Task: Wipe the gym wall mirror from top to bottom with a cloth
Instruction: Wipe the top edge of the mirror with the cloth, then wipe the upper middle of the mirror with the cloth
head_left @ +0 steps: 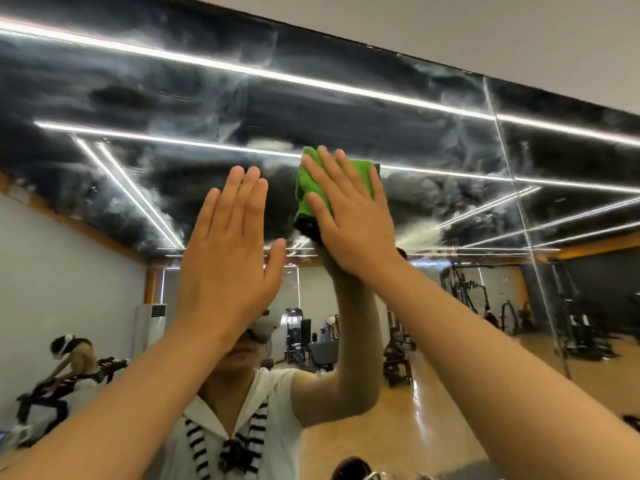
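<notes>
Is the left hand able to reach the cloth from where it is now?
Probably yes. The left hand is up beside the cloth with nothing between them; the right hand covers most of it, but its left edge is bare.

A plain pale wall [485, 29] runs across the top right. Everything else appears in reflection: long white LED strip lights [207, 62] crossing a dark ceiling, an orange trim [69, 220] above a grey wall [69, 289], and a white floor-standing air conditioner [150, 327]. At lower left a person [74, 355] leans over an exercise bike [69, 386]. Black weight machines [464, 289] stand at right on a glossy wooden floor [450, 427].
</notes>
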### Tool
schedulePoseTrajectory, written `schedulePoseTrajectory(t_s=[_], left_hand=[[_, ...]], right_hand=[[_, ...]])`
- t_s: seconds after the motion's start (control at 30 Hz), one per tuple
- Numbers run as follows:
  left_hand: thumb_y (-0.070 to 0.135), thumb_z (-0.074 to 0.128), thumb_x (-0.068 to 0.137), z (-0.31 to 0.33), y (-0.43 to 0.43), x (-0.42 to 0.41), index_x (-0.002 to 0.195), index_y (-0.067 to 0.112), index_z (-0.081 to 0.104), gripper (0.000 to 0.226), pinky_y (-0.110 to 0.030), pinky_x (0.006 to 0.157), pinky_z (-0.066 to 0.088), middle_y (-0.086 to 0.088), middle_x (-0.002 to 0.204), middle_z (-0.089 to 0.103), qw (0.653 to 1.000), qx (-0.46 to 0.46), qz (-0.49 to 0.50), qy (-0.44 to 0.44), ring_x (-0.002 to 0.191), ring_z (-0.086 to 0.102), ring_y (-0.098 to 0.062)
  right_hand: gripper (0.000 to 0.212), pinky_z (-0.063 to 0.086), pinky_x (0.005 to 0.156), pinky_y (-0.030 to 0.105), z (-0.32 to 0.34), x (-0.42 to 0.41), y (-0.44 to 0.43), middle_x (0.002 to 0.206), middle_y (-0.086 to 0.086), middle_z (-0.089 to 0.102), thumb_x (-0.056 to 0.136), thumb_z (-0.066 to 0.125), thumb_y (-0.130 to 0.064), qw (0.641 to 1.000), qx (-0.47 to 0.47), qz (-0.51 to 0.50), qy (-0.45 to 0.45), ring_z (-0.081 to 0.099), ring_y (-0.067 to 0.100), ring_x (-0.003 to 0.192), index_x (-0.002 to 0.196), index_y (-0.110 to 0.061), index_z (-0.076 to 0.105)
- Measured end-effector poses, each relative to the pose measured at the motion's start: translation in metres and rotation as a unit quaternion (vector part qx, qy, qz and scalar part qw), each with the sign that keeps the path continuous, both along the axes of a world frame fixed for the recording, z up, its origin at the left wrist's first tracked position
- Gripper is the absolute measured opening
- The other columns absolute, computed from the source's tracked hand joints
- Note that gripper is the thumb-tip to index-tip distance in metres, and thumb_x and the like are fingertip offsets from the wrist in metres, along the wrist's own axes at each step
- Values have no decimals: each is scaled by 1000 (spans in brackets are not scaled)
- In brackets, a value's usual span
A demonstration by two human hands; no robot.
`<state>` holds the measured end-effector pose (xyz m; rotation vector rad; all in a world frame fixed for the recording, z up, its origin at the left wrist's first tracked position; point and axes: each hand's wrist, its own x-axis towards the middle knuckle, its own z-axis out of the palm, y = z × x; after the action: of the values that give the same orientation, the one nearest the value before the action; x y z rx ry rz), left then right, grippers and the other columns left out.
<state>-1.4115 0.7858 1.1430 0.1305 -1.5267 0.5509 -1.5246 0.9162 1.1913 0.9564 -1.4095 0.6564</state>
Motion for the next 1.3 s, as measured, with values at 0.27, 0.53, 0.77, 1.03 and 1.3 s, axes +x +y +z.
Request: schedulePoseTrajectory(t_s=[0.27, 0.53, 0.77, 1.03, 1.3], left_hand=[[40, 36, 97, -1, 0, 1, 157, 4, 16, 72, -39, 126, 5, -12, 165, 19, 1000, 11, 4, -9, 155, 7, -22], [40, 33, 95, 0, 6, 5, 155, 4, 19, 71, -33, 125, 2, -14, 163, 25, 1000, 12, -4, -16, 153, 13, -25], [32, 39, 99, -1, 17, 3, 159, 7, 13, 71, -21, 121, -14, -9, 168, 10, 998, 47, -15, -31, 155, 0, -17], [35, 27, 96, -15, 61, -46, 158, 1, 14, 72, -36, 124, -1, -15, 166, 11, 998, 55, 0, -26, 155, 5, -23], [42, 24, 99, -22, 60, -64, 157, -1, 15, 72, -40, 122, 4, -17, 166, 10, 995, 68, 64, 20, 155, 8, -26]], right_hand=[[54, -4, 122, 49, -18, -68, 58, 166, -4, -4, 105, 11, -44, 974, -123, -51, -182, -7, 15, 152, 158, -32, 3], [59, -15, 118, 34, -23, -35, 37, 166, -8, 1, 101, 13, -51, 999, 27, -38, -21, -7, 10, 151, 157, -35, 11], [56, -10, 122, 46, -8, -56, 51, 166, -4, -3, 105, 14, -48, 983, -89, -41, -156, -9, 16, 152, 158, -33, 5], [55, -7, 122, 45, 1, -28, 24, 166, -5, 8, 103, 18, -45, 1000, 22, 2, 6, -2, 11, 152, 156, -30, 17], [59, -2, 123, 48, -2, -138, 118, 166, 0, 7, 102, 12, -47, 980, -130, -33, -147, 0, 15, 152, 158, -29, 9]])
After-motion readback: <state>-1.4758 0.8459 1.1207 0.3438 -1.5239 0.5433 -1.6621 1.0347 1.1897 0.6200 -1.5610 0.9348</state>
